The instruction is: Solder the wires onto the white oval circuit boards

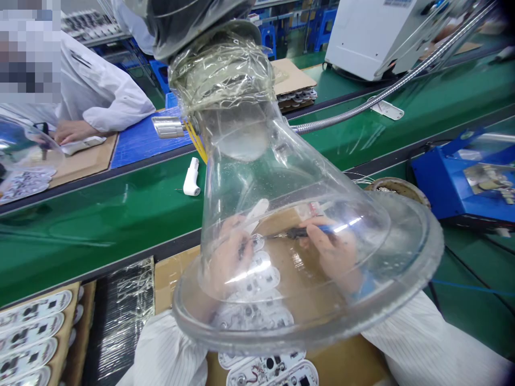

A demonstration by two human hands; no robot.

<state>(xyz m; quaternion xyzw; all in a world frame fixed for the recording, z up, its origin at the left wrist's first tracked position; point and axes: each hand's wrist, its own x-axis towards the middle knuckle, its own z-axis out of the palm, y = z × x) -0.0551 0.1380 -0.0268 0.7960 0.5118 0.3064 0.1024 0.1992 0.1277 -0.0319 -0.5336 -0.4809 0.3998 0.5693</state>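
Under the clear hood [257,161], the right hand [333,252] is gripping a pen-like tool [301,232] with fingers closed. The left hand [226,258] is resting on white circuit boards [263,276]; I cannot tell its grip.

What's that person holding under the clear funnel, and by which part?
The right hand grips a pen-like tool by its blue handle end. The left hand lies on the white boards; what it holds cannot be told.
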